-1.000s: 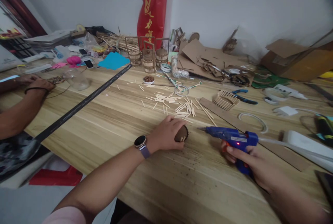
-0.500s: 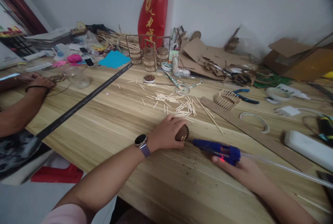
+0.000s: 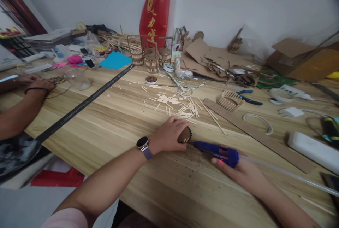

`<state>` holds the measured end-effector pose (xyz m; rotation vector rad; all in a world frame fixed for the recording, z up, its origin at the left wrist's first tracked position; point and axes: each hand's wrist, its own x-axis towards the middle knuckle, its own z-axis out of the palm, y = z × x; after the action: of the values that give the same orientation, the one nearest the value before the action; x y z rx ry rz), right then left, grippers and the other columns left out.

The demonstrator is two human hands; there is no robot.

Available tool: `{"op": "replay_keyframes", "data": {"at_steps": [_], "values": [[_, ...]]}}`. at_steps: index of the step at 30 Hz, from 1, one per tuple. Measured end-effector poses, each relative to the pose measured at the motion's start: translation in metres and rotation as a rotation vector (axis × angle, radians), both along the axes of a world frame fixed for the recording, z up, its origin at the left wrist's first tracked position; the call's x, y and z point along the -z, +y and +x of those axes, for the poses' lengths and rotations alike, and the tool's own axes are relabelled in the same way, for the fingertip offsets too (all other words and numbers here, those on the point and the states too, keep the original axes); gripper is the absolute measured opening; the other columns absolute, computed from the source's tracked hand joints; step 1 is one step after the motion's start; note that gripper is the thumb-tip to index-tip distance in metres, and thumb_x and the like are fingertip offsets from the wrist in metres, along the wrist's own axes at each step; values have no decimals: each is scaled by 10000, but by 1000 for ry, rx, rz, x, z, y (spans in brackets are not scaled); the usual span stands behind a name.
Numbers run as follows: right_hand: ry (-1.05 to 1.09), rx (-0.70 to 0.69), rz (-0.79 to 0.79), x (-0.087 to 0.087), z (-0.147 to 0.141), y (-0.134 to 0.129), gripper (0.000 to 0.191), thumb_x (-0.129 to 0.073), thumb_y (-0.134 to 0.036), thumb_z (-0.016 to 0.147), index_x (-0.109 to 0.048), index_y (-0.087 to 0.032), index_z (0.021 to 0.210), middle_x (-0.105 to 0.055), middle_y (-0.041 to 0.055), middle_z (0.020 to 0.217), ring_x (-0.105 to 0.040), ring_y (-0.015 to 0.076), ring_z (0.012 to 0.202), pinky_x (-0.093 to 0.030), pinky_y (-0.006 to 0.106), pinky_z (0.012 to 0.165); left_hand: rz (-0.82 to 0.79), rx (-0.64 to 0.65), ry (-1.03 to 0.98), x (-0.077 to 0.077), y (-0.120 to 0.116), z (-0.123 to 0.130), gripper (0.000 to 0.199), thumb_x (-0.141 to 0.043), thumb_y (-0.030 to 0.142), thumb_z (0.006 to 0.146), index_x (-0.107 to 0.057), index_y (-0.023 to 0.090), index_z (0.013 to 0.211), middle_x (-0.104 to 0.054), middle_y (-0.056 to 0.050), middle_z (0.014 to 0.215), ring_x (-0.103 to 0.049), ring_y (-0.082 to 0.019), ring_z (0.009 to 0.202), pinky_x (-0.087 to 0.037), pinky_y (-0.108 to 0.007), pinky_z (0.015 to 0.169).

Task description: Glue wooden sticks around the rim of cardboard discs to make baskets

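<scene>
My left hand (image 3: 171,135), with a watch on the wrist, grips a small round brown cardboard piece (image 3: 183,135) with a ridged dark edge and a few short sticks on it. The fingers partly cover this piece. In my right hand (image 3: 242,171) is a blue glue gun (image 3: 218,153) with a red light showing. Its nozzle points left and is close to the lower edge of the round piece; whether they touch I cannot tell. A clear glue stick (image 3: 286,172) runs out of the gun's back end. Short wooden sticks (image 3: 189,107) lie scattered beyond my left hand.
Beyond the sticks stand several small stick baskets (image 3: 152,60) with tall handles. A cardboard strip (image 3: 254,134), a curved stick panel (image 3: 230,100), blue-handled pliers (image 3: 249,98) and a white power strip (image 3: 312,150) lie to the right. Another person's hands (image 3: 35,83) work at far left.
The glue gun and my right hand have moved slightly left, bringing the nozzle closer to the round piece. My left hand keeps its hold almost in place.
</scene>
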<state>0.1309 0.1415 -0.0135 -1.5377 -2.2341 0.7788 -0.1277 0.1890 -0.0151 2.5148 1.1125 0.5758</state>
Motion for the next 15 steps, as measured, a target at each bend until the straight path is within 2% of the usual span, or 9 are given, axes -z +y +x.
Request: {"op": "replay_keyframes", "data": {"at_steps": [15], "values": [[-38,20,38,7,3,1,490,-492,-618,798,-746,-227,949,-759,101,1013,-693,305,953,-563,425,817,29,5,-6,1,0,0,647,-710,277,683,-456,178,1269,-553,-89,1310,-454,-268,1170,-358,-396,1052]]}}
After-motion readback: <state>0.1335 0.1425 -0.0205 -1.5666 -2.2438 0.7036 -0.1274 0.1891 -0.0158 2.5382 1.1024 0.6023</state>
